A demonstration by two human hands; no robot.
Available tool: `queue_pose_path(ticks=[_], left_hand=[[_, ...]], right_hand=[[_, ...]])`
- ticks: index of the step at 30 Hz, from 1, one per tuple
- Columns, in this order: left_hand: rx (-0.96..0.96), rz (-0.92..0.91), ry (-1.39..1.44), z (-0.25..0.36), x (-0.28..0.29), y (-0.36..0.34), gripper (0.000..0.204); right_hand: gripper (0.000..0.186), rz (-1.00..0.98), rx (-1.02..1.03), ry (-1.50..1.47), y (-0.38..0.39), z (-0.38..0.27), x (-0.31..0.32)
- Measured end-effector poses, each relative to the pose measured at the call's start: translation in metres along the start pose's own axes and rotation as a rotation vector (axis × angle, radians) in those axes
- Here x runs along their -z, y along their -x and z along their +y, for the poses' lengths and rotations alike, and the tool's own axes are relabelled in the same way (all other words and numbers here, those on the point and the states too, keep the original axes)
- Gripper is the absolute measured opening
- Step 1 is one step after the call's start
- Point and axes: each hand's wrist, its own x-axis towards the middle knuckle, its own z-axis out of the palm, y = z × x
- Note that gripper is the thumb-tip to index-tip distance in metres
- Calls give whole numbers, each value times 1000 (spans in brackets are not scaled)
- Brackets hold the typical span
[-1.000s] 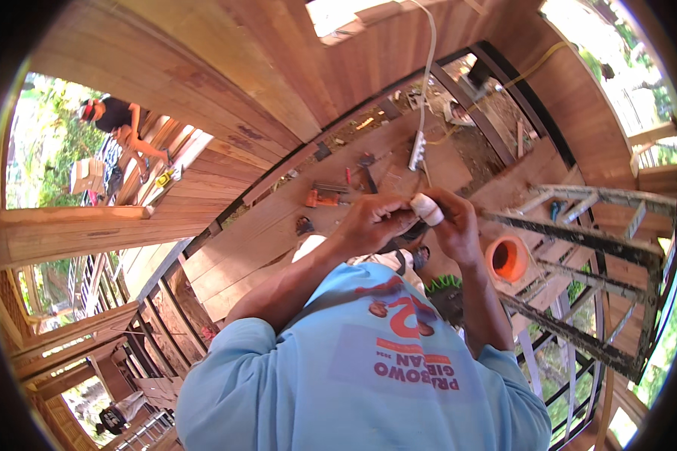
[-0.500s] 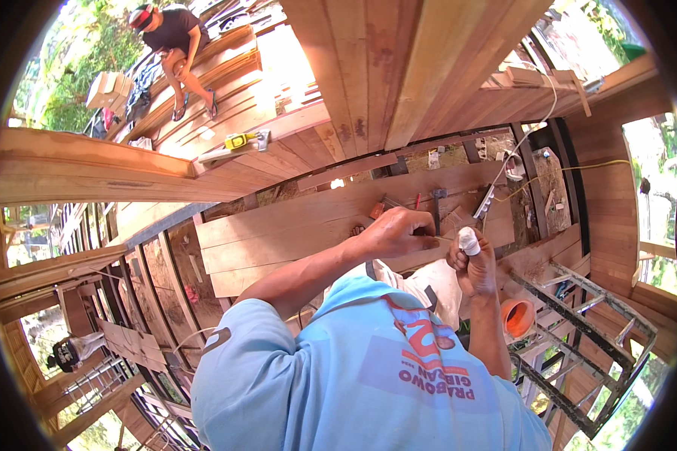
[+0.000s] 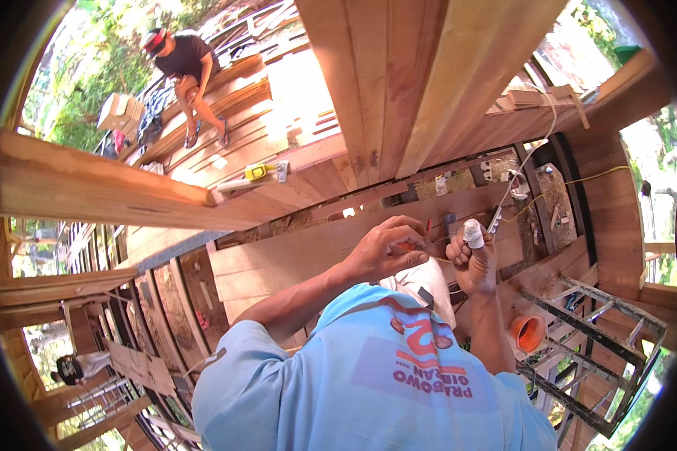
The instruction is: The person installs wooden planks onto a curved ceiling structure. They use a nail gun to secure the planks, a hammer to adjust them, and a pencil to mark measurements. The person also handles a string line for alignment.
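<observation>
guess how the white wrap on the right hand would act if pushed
The white wrap looks uneven and cloth-like, so it would probably give softly. It appears close around a digit of the right hand, so it may resist sliding.

White wrap [image 3: 473, 234], kinda bulky, sits around what looks like the thumb of the right hand [image 3: 472, 261], sticking out past curled fingers. Left hand [image 3: 388, 248]'s nearby, not touching.
</observation>
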Motion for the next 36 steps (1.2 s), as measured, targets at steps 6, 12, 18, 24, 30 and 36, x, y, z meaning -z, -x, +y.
queue_pose_path(ticks=[6, 12, 18, 24, 30, 36], left_hand=[[510, -13, 439, -10, -25, -7, 28], [19, 77, -241, 8, -59, -48, 15], [215, 243, -1, -3, -91, -72, 16], [190, 321, 62, 13, -116, -110, 18], [347, 253, 638, 14, -112, -122, 15], [321, -33, 647, 36, -64, -124, 6]], right_hand=[[17, -29, 82, 43, -4, -6, 9], [16, 42, 39, -119, 14, -29, 25], [15, 111, 88, -170, 28, -52, 41], [18, 78, 132, -209, 33, -69, 38], [14, 106, 275, -132, 26, -63, 40], [17, 289, 357, -109, 20, -70, 27]])
